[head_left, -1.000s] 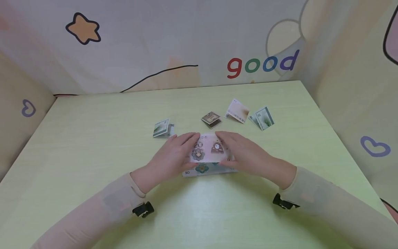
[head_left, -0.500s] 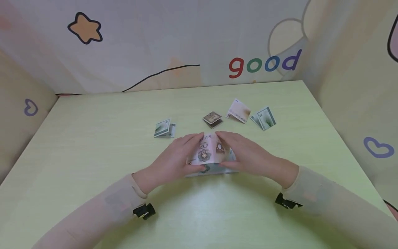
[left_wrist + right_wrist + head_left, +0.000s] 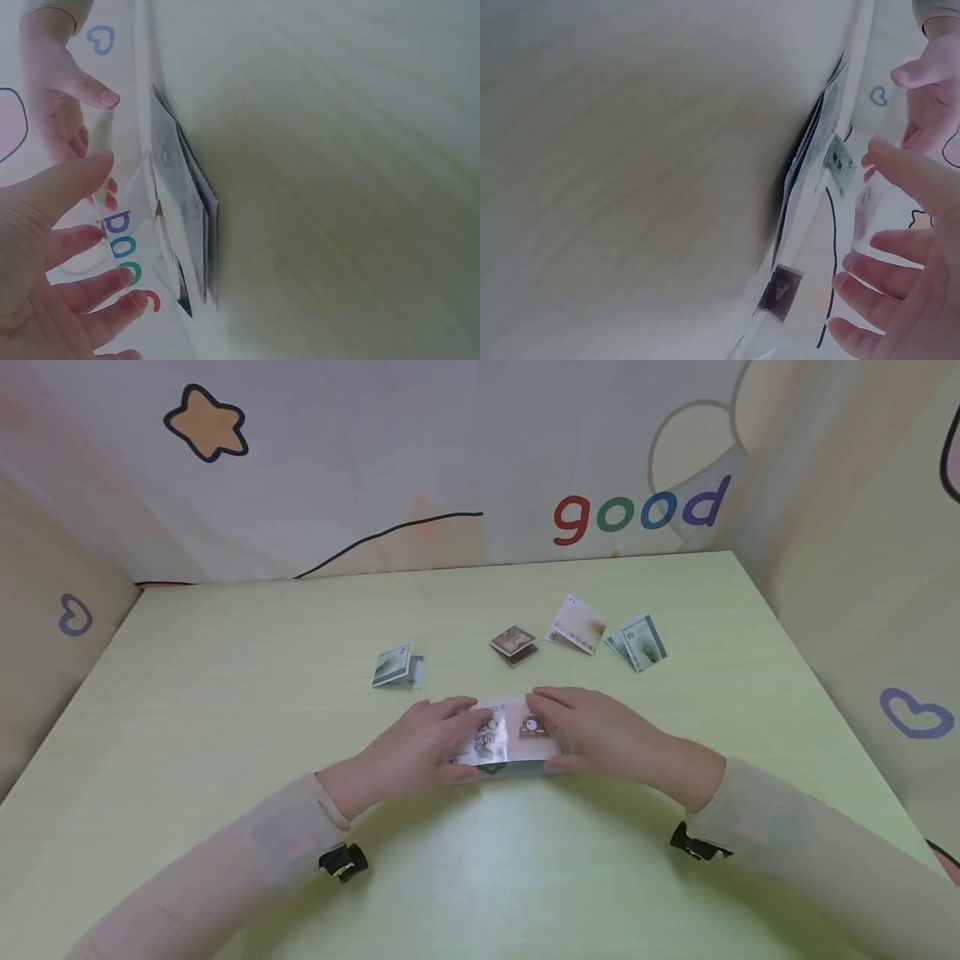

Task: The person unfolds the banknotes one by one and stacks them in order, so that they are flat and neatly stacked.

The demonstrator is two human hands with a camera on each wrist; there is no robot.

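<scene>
A pale play banknote (image 3: 512,731) with a crease down its middle is held level between both hands. The left hand (image 3: 411,747) pinches its left end between thumb and fingers; the right hand (image 3: 611,733) does likewise at the right end. Just under it lies a green banknote (image 3: 517,770), mostly covered in the head view. From the left wrist, a small pile of flat notes (image 3: 178,195) shows on the table, apart from the hands. The same pile (image 3: 814,146) appears edge-on in the right wrist view, with the fingers of the right hand (image 3: 911,277) above it.
Several folded notes stand behind the hands: a green one (image 3: 394,667) at left, a brown one (image 3: 513,642), a pale one (image 3: 577,625) and another green one (image 3: 642,643) at right. A printed cloth wall (image 3: 360,460) borders the table (image 3: 225,693).
The pale note was flat, then bent up along its middle crease, and now lies flatter with the crease showing. Both hands have come slightly lower and nearer the body.
</scene>
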